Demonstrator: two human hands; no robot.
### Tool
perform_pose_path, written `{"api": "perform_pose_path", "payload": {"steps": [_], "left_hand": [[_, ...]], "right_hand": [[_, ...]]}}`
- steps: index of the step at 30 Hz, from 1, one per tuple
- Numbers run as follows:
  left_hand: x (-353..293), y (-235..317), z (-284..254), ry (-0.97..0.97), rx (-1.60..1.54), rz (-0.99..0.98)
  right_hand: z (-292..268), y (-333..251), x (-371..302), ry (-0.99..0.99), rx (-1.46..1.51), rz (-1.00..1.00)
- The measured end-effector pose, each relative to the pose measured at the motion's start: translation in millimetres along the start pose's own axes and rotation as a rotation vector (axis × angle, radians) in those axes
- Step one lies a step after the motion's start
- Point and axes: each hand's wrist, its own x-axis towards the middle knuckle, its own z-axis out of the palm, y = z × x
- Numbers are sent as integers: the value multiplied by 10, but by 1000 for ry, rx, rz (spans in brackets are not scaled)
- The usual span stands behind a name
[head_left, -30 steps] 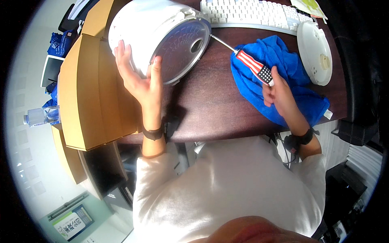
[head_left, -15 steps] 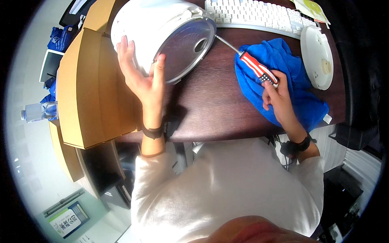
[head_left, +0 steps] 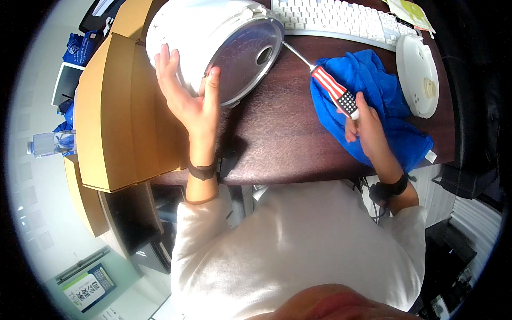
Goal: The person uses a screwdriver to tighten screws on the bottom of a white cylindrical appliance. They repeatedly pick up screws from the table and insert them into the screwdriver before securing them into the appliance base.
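A rounded white appliance point(head_left: 184, 45) lies tilted on the table, its dark, shiny round face point(head_left: 234, 66) with a hole turned toward me and to the right. My left hand point(head_left: 192, 104) rests against its near left side, fingers stretched and spread, thumb by the rim. In my right hand point(head_left: 368, 125) is a screwdriver point(head_left: 333, 88) with a striped and starred handle, held by the handle's end. Its metal shaft points up-left, the tip at the right edge of the appliance's rim. Behind my right hand lies a crumpled blue cloth point(head_left: 368, 72).
A white keyboard point(head_left: 336, 21) lies along the far side. On the right is a white oval cover point(head_left: 416, 77) with a beige fitting. Open cardboard boxes point(head_left: 120, 112) stand at the left, and a clear bottle point(head_left: 53, 144) lies beyond them.
The screwdriver's handle has turned, showing more of its starred part. My right fingers have loosened and slid toward the handle's end. The left hand stays nearly the same.
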Motion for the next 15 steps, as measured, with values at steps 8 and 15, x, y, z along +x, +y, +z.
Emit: {"api": "perform_pose_path", "payload": {"steps": [8, 15], "left_hand": [[11, -6, 16, -2, -5, 23], [15, 46, -16, -22, 65, 25]], "right_hand": [[341, -95, -79, 227, -93, -342], [236, -132, -20, 170, 251, -31]]}}
